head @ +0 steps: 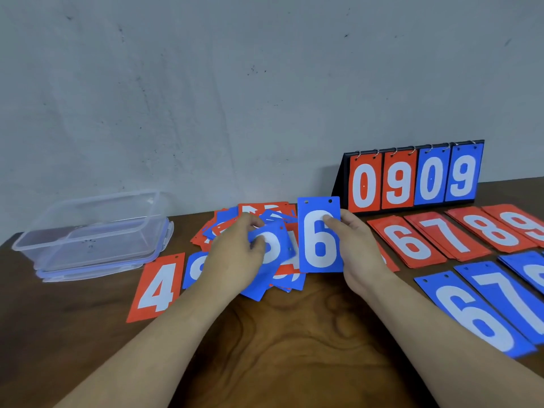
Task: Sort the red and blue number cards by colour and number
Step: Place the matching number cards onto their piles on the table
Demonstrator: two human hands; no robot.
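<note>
Between the hands a blue 6 card (319,237) stands upright, pinched at its edge by the right hand (357,248), thumb on its face. The left hand (235,254) grips another blue card (272,251), digit half hidden, perhaps a 9, above the mixed pile (265,212). Sorted red stacks (409,242) and blue stacks (471,313) lie to the right of the right hand.

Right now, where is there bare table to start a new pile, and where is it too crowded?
Free: bare wood between the forearms, nearer than the mixed heap; also the near-left corner, before the clear container, left of the red 4. Crowded: sorted piles at right.
</note>
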